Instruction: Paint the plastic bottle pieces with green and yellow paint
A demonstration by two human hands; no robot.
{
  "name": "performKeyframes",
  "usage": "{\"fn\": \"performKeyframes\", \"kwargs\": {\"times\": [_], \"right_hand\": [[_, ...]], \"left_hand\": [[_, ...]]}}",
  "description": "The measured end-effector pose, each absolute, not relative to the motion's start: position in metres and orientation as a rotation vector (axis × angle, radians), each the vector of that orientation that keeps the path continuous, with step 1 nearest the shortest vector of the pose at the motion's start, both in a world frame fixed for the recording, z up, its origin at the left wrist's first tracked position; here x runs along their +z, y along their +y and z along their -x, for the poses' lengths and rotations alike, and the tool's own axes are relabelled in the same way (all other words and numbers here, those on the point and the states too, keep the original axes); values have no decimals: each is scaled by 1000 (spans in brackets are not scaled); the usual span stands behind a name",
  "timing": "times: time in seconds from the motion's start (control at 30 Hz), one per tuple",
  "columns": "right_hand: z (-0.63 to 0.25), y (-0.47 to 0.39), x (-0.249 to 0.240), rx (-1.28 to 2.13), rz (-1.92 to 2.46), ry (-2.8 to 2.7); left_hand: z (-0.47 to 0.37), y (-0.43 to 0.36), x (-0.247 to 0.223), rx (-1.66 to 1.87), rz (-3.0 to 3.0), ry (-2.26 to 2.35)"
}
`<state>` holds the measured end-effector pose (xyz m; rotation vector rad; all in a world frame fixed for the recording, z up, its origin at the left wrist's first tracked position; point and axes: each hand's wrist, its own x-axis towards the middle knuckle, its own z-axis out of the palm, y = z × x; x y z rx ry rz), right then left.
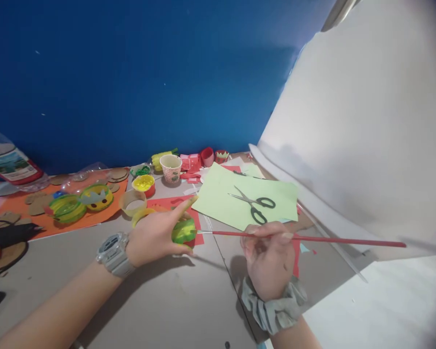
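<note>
My right hand (268,257) is closed around a long red paintbrush (334,239), with a scrunchie on that wrist. The brush tip touches or nearly touches a small green-and-yellow painted piece (183,231). My left hand (160,231), with a watch on its wrist, grips this piece between thumb and fingers; its far side is partly hidden by the hand. Paint smears show on the left fingertips. Just beyond the left hand lie a yellow ring (142,214), partly covered, and a red paper sheet (167,203). Black-handled scissors (254,201) rest on light green paper (218,194).
A cup of yellow paint (144,184), a paper cup (171,169) and a cardboard ring (133,203) stand behind my left hand. Leftward, orange paper (94,219) carries painted round pieces (68,208). A bottle (14,165) stands far left. A blue wall (148,87) rises behind.
</note>
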<state>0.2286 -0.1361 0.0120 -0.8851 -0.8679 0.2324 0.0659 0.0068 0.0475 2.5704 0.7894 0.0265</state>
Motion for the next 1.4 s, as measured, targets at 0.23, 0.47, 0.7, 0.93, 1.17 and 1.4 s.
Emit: {"fn": "performKeyframes", "kwargs": {"times": [0.23, 0.47, 0.7, 0.93, 1.17, 1.4], "right_hand": [[-229, -134, 9, 195, 861, -894], [-228, -136, 9, 191, 882, -935], [-219, -139, 7, 253, 835, -1152], [-222, -140, 2, 246, 812, -1201], [-223, -142, -4, 250, 846, -1309], [-221, -142, -6, 208, 814, -1343]], "left_hand": [[-65, 11, 43, -26, -2659, 823], [-68, 8, 46, -49, -2707, 913], [-72, -3, 50, -129, -2800, 973], [-73, -1, 49, -127, -2808, 993], [-74, -4, 50, -159, -2821, 1025], [-77, -6, 51, -192, -2825, 1003]]}}
